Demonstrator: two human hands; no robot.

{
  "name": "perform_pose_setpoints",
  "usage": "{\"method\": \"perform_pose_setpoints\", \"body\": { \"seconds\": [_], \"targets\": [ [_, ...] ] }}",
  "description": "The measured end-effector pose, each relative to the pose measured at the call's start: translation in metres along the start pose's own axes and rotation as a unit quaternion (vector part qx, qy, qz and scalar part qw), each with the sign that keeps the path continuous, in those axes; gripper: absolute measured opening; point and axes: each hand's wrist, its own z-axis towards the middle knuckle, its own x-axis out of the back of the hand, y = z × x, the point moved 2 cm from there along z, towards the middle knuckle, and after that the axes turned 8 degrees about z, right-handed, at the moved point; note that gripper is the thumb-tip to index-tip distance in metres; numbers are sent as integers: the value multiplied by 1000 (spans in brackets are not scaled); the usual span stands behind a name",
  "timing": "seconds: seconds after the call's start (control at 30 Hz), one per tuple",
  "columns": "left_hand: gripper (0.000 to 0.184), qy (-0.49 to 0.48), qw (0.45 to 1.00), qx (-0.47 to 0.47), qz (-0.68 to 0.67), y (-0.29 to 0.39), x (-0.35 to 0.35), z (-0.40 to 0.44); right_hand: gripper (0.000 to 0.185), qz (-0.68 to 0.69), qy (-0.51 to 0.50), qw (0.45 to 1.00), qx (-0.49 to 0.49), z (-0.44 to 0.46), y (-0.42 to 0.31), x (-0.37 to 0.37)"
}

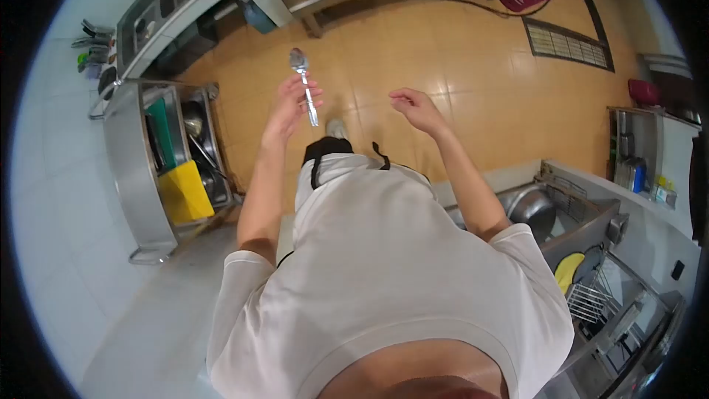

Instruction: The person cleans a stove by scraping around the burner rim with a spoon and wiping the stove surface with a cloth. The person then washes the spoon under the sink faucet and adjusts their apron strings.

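A shiny metal spoon is in my left hand, out in front of my body over the tiled floor. Its bowl points away from me, and the handle runs back across my fingers. To the right, my right hand hangs in the air with nothing in it. Its fingers are loosely bent and a little apart, pointing left toward the spoon without touching it.
On the left stands a metal cart with a yellow board, a green board and pans. A sink counter lines the back left. Behind me on the right are a metal bowl and a wire rack. A floor grate lies ahead.
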Motion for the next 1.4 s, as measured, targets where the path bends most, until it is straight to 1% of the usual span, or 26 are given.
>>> {"method": "perform_pose_setpoints", "body": {
  "seconds": [0.03, 0.1, 0.13, 0.23, 0.27, 0.33, 0.4, 0.47, 0.53, 0.63, 0.7, 0.73, 0.8, 0.87, 0.93, 1.0, 1.07, 1.13, 1.2, 1.23, 1.27, 1.33, 1.4],
  "targets": [
    [31, 17, 1000, 2, -16, -18, -11, -21, 31, 7, -7, 1000, -12, -20, 19, 2],
    [31, 36, 999, -10, -37, -38, -33, -52, 30, -44, -11, 998, -44, -60, 61, 11],
    [33, 15, 995, -3, -94, -53, -43, -67, 30, -70, -3, 996, -57, -76, 81, 18],
    [34, -39, 992, 5, -122, -88, -78, -105, 25, 37, 38, 989, -138, -146, 143, 46],
    [35, -66, 990, 2, -123, -98, -88, -112, 23, 75, 87, 979, -167, -169, 160, 56],
    [34, -83, 989, 6, -125, -110, -104, -123, 18, 152, 181, 945, -225, -220, 195, 71],
    [33, -106, 987, 12, -116, -120, -115, -133, 17, 184, 295, 912, -218, -262, 240, 90],
    [32, -137, 986, 25, -95, -123, -116, -139, 18, 180, 421, 866, -199, -294, 273, 101],
    [31, -153, 984, 35, -78, -131, -116, -145, 18, 182, 500, 824, -194, -326, 280, 108],
    [31, -189, 980, 53, -40, -150, -118, -154, 18, 214, 597, 764, -120, -374, 272, 120],
    [32, -213, 974, 65, -30, -162, -128, -157, 19, 28, 664, 733, -142, -408, 276, 149],
    [32, -222, 972, 72, -32, -165, -131, -166, 19, -65, 680, 712, -159, -428, 284, 159],
    [32, -230, 969, 85, -26, -169, -131, -175, 29, 28, 732, 671, -116, -456, 297, 185],
    [31, -232, 968, 94, -8, -179, -139, -180, 37, -66, 760, 624, -169, -494, 325, 220],
    [29, -211, 973, 96, 6, -188, -143, -180, 40, -17, 789, 588, -179, -525, 318, 244],
    [28, -194, 976, 95, 7, -195, -159, -179, 50, -67, 801, 546, -235, -565, 334, 300],
    [27, -183, 978, 95, 10, -196, -182, -176, 55, -78, 780, 565, -258, -603, 350, 362],
    [28, -175, 980, 83, 35, -194, -210, -166, 62, -106, 750, 563, -331, -627, 348, 408],
    [29, -164, 982, 73, 62, -184, -244, -158, 66, -83, 717, 590, -362, -648, 366, 458],
    [30, -159, 982, 70, 78, -180, -262, -153, 67, -100, 702, 585, -394, -655, 369, 475],
    [30, -154, 981, 70, 95, -176, -279, -150, 68, -116, 684, 580, -427, -667, 371, 485],
    [31, -149, 979, 66, 124, -164, -311, -144, 68, -138, 704, 526, -457, -684, 366, 495],
    [31, -152, 975, 59, 152, -149, -338, -135, 67, -131, 749, 483, -435, -711, 411, 517]
  ]
}}
